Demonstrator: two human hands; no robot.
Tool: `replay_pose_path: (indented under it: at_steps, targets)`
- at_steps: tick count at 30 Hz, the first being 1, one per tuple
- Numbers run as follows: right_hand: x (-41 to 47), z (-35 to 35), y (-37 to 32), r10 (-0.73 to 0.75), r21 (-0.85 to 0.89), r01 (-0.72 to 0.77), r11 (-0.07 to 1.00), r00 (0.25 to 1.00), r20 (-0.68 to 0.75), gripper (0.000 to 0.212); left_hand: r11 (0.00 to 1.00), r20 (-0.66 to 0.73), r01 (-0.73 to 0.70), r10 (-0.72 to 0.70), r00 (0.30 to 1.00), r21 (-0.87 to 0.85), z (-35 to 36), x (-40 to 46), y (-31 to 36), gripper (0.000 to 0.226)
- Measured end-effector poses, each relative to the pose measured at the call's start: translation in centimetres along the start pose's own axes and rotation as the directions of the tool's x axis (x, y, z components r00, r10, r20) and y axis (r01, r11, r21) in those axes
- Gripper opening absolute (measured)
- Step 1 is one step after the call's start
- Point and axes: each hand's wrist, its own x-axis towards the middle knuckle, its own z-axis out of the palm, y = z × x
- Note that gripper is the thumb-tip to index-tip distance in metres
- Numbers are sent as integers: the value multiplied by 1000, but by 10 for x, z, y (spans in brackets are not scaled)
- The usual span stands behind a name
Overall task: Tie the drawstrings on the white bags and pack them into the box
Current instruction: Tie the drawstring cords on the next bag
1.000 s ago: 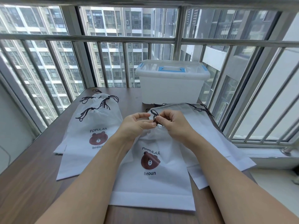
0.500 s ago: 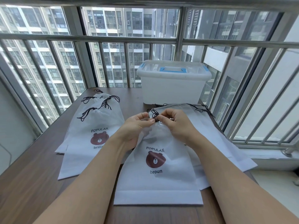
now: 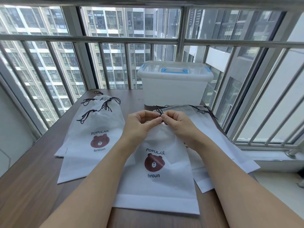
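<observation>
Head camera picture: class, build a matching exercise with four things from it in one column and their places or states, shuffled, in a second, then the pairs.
1. plastic box
2. dark drawstring
3. left pile of bags
4. bear-print bag

A. pinched by both hands
B. cords already tied
C. lid closed, far end of table
D. flat beneath the wrists

Pairs: 1-C, 2-A, 3-B, 4-D

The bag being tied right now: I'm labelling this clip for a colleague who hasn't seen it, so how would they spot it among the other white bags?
Start at the lidded plastic box at the table's far edge. In front of it, nearest the camera, lies the bag being tied, between two piles of white bags. Only at its gathered top do the left hand and right hand pinch the dark drawstring.
</observation>
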Motion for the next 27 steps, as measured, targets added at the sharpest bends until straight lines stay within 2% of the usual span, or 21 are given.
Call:
replay_pose_path:
  at_steps: [3,5,7,9,10,12,15,17,18,20,23,27]
  targets:
    - [1,-1,0,6,30,-5,1000,1000,-30,25,999,-28,-29,29,999,14,0,1,-3,4]
    - [3,0,2,22,27,-20,999,998,-63,24,999,-51,8,-10,999,-33,0,2,-3,2]
    - [3,0,1,44,30,-41,999,993,-111,25,963,-64,110,-129,990,-248,-1,5,-2,8]
    - [4,-2,0,59,27,-55,998,986,-155,27,838,-52,196,-257,965,-509,-2,6,3,7]
    - [4,-3,0,61,23,-58,998,985,-161,27,811,-63,202,-281,958,-549,-4,6,6,7]
    - [4,-3,1,49,-6,-50,999,988,-149,26,859,-88,174,-245,966,-481,-6,6,9,14]
    - [2,0,2,27,-16,-28,999,995,-94,23,992,-81,70,-79,994,-104,-1,-1,9,36]
    - [1,1,1,10,3,-10,1000,998,-70,25,988,-42,-18,25,999,155,5,-3,4,37]
    - [1,1,0,7,19,-6,1000,998,-64,26,972,-28,-62,71,997,226,6,-3,1,33]
    - [0,-1,-1,2,16,-1,1000,999,-53,25,951,-29,-119,133,991,287,5,-2,-3,21]
    - [0,-1,-1,-4,-24,3,1000,999,-50,21,940,-54,-114,138,989,322,2,0,-3,4]
    - [1,-3,1,2,-29,-4,1000,996,-86,21,923,-44,-105,130,991,369,-2,1,-3,16]
